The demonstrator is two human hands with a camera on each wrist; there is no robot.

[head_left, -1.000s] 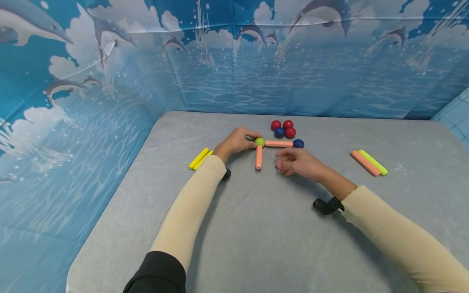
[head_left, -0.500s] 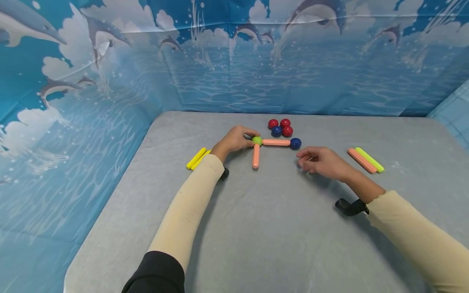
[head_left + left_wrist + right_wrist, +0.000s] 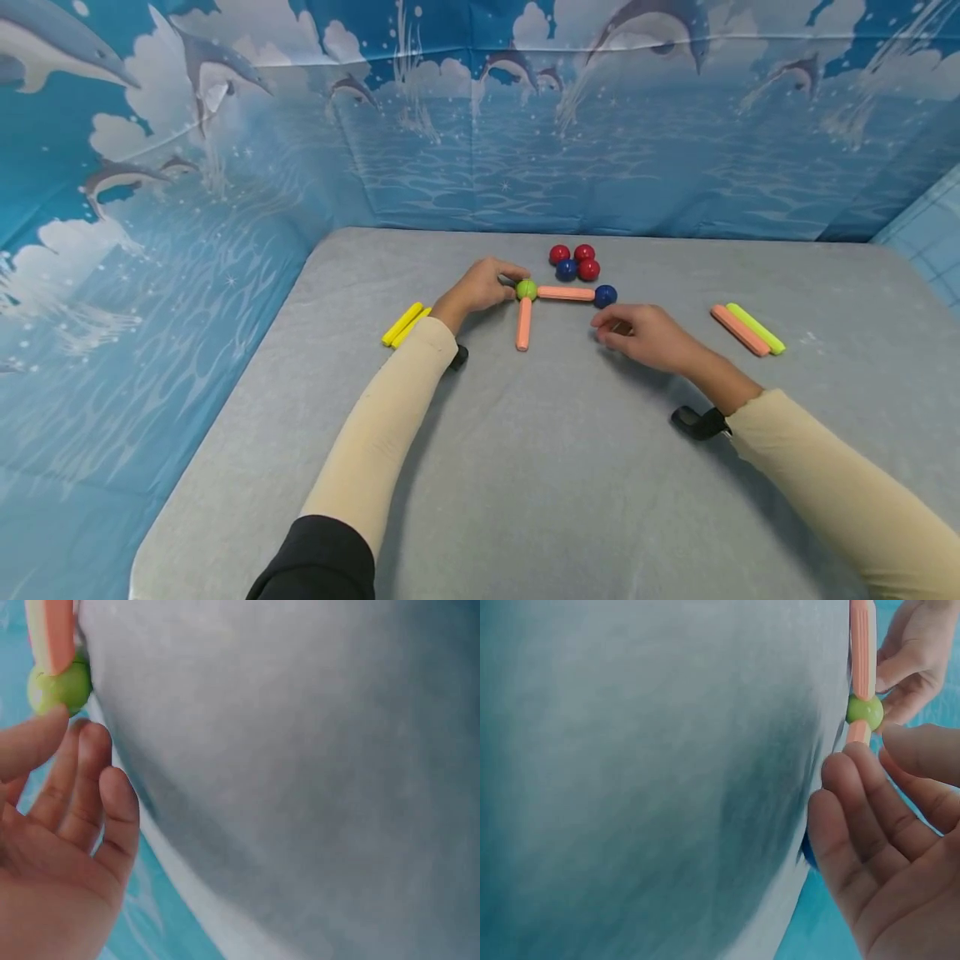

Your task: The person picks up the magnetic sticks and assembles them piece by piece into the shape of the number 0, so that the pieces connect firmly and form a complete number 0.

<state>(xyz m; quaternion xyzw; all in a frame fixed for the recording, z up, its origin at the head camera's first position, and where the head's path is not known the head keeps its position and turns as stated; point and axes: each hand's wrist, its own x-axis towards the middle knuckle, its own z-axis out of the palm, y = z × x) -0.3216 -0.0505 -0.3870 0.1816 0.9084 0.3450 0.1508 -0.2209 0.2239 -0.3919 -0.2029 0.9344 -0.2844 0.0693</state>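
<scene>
My left hand (image 3: 482, 287) pinches a lime green ball (image 3: 527, 290) between thumb and forefinger, its other fingers loosely bent in the left wrist view. Two salmon-coloured ridged sticks meet the ball at a right angle. One stick (image 3: 566, 293) runs right to a dark blue ball (image 3: 606, 296); the other stick (image 3: 523, 325) points toward the near side and has a bare end. Just below and right of the blue ball, my right hand (image 3: 648, 337) hovers with relaxed fingers and nothing in them. In the right wrist view its fingertips (image 3: 836, 769) overlap the stick between the balls.
Behind the joined pieces sit several loose balls, red ones (image 3: 588, 270) and a blue one (image 3: 566, 269). Two yellow sticks (image 3: 402, 324) lie by the left forearm. At the right, a salmon stick (image 3: 740, 330) and a yellow-green stick (image 3: 755, 328) lie side by side.
My right hand has moved right, away from the near-pointing stick, then slightly back left. The left hand stays at the green ball. The view has shifted a little.
</scene>
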